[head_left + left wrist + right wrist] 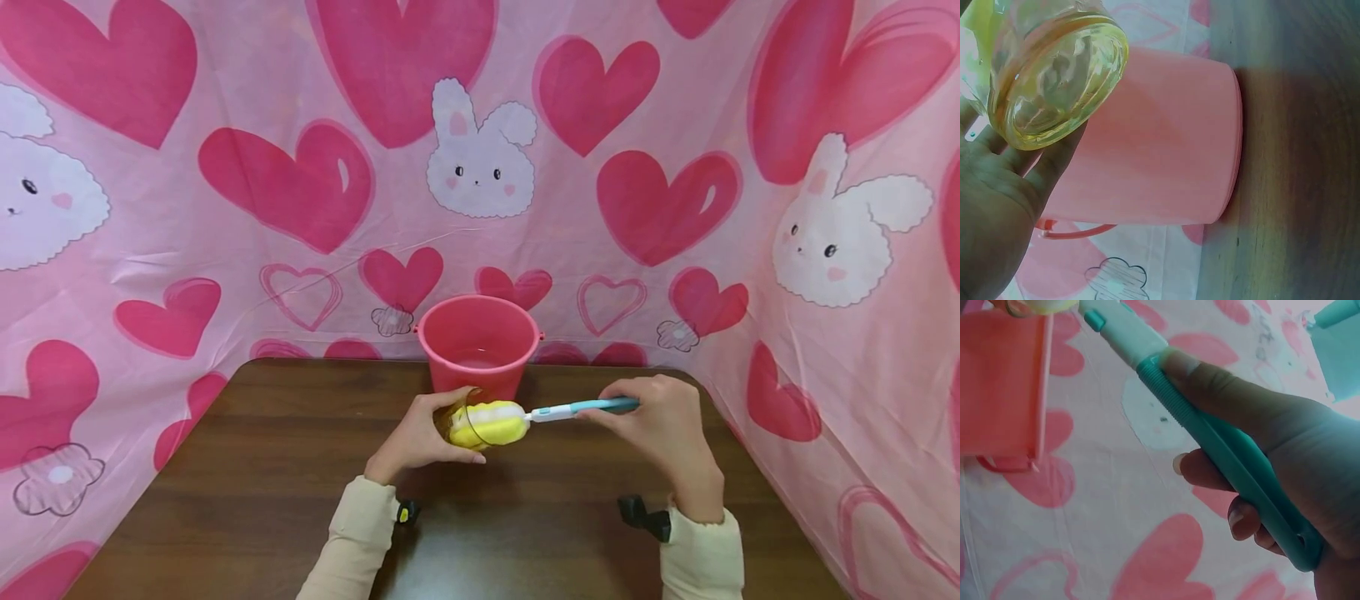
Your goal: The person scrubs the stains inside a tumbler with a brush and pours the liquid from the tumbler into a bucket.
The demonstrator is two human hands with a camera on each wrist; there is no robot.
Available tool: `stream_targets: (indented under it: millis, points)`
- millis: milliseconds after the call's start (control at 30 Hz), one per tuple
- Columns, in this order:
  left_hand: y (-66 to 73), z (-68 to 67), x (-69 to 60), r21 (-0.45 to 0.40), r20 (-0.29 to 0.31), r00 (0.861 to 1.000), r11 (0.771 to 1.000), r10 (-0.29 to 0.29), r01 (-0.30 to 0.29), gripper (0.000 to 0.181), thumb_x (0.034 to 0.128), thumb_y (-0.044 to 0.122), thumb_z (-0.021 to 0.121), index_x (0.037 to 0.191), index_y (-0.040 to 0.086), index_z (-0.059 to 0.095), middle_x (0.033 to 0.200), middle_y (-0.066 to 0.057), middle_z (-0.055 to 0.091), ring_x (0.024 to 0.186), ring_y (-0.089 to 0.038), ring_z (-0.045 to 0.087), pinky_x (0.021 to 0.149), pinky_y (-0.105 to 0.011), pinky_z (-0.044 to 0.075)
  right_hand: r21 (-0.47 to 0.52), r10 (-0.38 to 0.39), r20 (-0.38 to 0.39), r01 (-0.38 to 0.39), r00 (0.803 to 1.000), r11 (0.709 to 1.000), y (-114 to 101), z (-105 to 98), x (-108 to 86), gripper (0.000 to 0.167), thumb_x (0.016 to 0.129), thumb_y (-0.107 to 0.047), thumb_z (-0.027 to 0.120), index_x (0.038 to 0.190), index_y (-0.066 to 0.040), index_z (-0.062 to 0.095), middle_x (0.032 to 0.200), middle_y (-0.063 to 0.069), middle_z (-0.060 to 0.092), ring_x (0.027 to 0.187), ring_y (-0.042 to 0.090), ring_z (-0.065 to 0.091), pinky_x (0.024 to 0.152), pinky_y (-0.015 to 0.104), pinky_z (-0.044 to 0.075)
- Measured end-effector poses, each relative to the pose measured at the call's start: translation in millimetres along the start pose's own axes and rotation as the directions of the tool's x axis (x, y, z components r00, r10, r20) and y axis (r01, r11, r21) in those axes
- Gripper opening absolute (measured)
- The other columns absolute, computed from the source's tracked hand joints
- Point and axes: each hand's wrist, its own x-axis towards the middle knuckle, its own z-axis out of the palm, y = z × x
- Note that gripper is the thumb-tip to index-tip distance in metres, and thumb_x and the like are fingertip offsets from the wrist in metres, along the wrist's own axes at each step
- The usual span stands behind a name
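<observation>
Right hand (667, 421) gripping brush handle (581, 408), left hand (420, 437) gripping amber cup (1060, 81); brush head (491, 423) between

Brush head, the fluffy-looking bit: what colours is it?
Yellow and white; the brush head shows best in the head view.

Brush (553, 412) in glass (1060, 84), before bucket (480, 380)
</observation>
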Motion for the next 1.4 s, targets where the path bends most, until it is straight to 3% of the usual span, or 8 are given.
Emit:
stream_targets:
  millis: [200, 467, 667, 867, 1067, 1233, 1400]
  points:
    - [-2.1, -0.5, 1.4, 0.005, -0.006, 1.0, 1.0, 0.018, -0.018, 0.083, 0.0676, 0.034, 0.096, 0.142, 0.026, 0.06, 0.133, 0.014, 0.063, 0.12, -0.015, 0.056, 0.103, -0.036, 0.053, 0.057, 0.009, -0.039, -0.007, 0.999, 0.998, 5, -8, -1.8, 0.059, 0.07, -0.075, 0.073, 0.072, -0.016, 0.079, 0.062, -0.009, 0.069, 0.053, 0.005, 0.055, 0.051, 0.027, 0.046]
    - [0.8, 5.5, 0.2, -0.068, 0.041, 0.999, 0.997, 0.029, -0.026, 0.084, 0.0701, 0.031, 0.095, 0.145, 0.018, 0.058, 0.135, 0.005, 0.063, 0.119, -0.017, 0.056, 0.094, -0.035, 0.058, 0.042, -0.068, -0.015, 0.069, 0.998, 0.997, -6, 11, 1.3, 0.071, 0.08, -0.082, 0.053, 0.07, -0.016, 0.078, 0.059, -0.009, 0.067, 0.05, 0.004, 0.053, 0.048, 0.026, 0.045]
    - [0.8, 5.3, 0.8, -0.039, 0.022, 0.999, 0.998, 0.05, -0.049, 0.087, 0.0695, 0.033, 0.095, 0.145, 0.012, 0.058, 0.135, 0.004, 0.064, 0.117, -0.017, 0.058, 0.095, -0.035, 0.057, 0.028, -0.088, 0.001, 0.088, 0.996, 0.996, -11, 16, 4.2, 0.073, 0.081, -0.082, 0.05, 0.07, -0.016, 0.078, 0.059, -0.008, 0.068, 0.049, 0.006, 0.055, 0.048, 0.026, 0.045]
    - [0.5, 4.0, 0.2, -0.053, 0.005, 0.999, 0.998, 0.037, -0.037, 0.087, 0.07, 0.032, 0.095, 0.146, 0.015, 0.056, 0.136, 0.009, 0.062, 0.119, -0.018, 0.056, 0.095, -0.034, 0.057, 0.043, -0.065, -0.062, 0.068, 0.996, 0.997, -2, 8, 1.5, 0.071, 0.078, -0.083, 0.056, 0.07, -0.016, 0.079, 0.06, -0.008, 0.068, 0.049, 0.005, 0.053, 0.048, 0.027, 0.045]
    - [0.3, 3.5, 2.0, -0.064, -0.008, 0.999, 0.996, 0.054, -0.054, 0.085, 0.0702, 0.026, 0.095, 0.146, 0.015, 0.057, 0.135, 0.007, 0.063, 0.12, -0.02, 0.057, 0.097, -0.034, 0.057, 0.086, -0.024, -0.136, 0.036, 0.99, 0.996, 6, 0, -1.1, 0.064, 0.075, -0.079, 0.066, 0.072, -0.017, 0.079, 0.062, -0.008, 0.069, 0.051, 0.009, 0.055, 0.051, 0.026, 0.044]
    - [1.5, 5.6, 3.0, -0.066, 0.0, 0.997, 0.995, 0.078, -0.078, 0.085, 0.0708, 0.027, 0.095, 0.145, 0.015, 0.057, 0.134, 0.008, 0.063, 0.12, -0.019, 0.057, 0.098, -0.036, 0.056, 0.026, -0.025, -0.138, 0.029, 0.99, 0.999, 0, 6, 1.0, 0.068, 0.08, -0.08, 0.06, 0.071, -0.016, 0.078, 0.059, -0.007, 0.066, 0.05, 0.008, 0.051, 0.049, 0.029, 0.043]
    - [5.3, 7.1, 2.1, -0.086, 0.007, 0.998, 0.995, 0.059, -0.058, 0.08, 0.0724, 0.029, 0.093, 0.144, 0.023, 0.058, 0.132, 0.009, 0.063, 0.118, -0.019, 0.056, 0.093, -0.036, 0.058, -0.031, -0.089, -0.119, 0.086, 0.989, 0.996, -12, 17, 4.7, 0.071, 0.085, -0.08, 0.052, 0.071, -0.014, 0.077, 0.056, -0.006, 0.065, 0.048, 0.006, 0.048, 0.046, 0.03, 0.043]
